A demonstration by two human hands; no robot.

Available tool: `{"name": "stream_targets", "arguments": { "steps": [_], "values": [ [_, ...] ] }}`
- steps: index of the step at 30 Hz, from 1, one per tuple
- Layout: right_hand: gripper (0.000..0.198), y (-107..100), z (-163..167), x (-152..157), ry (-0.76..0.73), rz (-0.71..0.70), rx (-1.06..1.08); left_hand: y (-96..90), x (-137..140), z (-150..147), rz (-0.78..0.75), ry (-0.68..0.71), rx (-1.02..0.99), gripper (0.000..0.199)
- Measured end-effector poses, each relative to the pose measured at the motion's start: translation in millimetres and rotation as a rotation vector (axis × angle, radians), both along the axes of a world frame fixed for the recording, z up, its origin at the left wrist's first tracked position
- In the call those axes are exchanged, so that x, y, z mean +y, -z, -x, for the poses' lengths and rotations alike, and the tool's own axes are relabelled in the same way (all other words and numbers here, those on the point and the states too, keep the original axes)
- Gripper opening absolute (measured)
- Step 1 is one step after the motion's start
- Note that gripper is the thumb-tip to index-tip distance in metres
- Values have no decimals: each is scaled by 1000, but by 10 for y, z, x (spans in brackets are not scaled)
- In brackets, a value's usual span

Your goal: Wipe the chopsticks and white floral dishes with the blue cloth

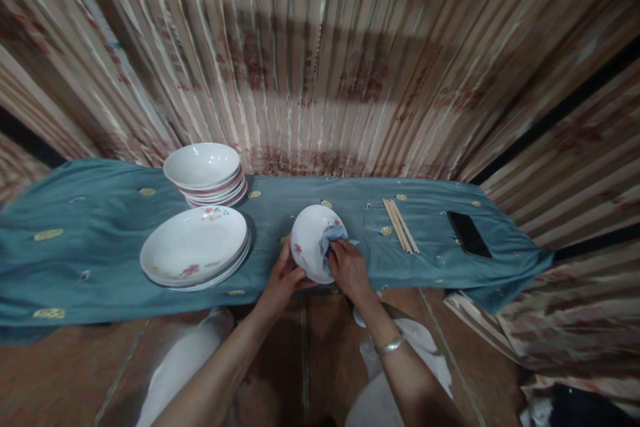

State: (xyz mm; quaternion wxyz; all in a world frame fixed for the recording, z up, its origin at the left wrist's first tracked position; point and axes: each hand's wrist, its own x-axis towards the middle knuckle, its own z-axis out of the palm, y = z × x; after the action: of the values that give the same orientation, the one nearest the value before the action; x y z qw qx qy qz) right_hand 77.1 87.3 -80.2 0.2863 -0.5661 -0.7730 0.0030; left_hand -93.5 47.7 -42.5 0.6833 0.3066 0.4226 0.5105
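A pleated curtain (320, 67) hangs behind a narrow table, which is covered with a blue-green tablecloth (105, 227). The small dish (310, 233), white with flowers, is in front of the person, over the table's near edge or just beside it; I cannot tell whether its underside touches the tablecloth. The left hand (287, 271) grips the dish at its lower left rim. The right hand (347, 270) is closed on a blue rag (331, 240) and presses it against the right inner side of the dish.

In my judgement, the main risk is a slip: only the left hand seems to hold the rim, so a hard push of the rag could turn the dish out of the fingers. The tiled floor (280, 360) is below the dish on the person's side, and a fall there could break it.

To the left of the dish is a stack of plates (200, 247), and beyond it a stack of bowls (203, 167); a wide elbow movement could knock them. To the right of the dish lie wooden chopsticks (401, 226), which a sleeve-less forearm might roll, and farther right a phone (469, 235).
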Motion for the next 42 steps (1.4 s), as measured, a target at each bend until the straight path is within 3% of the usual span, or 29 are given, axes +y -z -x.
{"name": "stream_targets", "arguments": {
  "steps": [7,15,20,25,31,42],
  "values": [
    [15,-134,25,-133,-98,104,96,27,4,14,11,-26,-37,97],
    [14,-213,213,-153,-340,310,595,17,15,15,25,-15,-24,98],
    [20,-239,313,-106,-421,350,740,27,15,7,17,-15,-7,95],
    [26,-291,382,-64,-472,283,701,-13,13,-11,23,-24,24,91],
    [37,-300,457,38,-433,155,547,-26,8,-17,-6,3,20,97],
    [46,-106,316,376,-214,-43,205,-12,-7,7,-8,3,8,100]
  ]
}}
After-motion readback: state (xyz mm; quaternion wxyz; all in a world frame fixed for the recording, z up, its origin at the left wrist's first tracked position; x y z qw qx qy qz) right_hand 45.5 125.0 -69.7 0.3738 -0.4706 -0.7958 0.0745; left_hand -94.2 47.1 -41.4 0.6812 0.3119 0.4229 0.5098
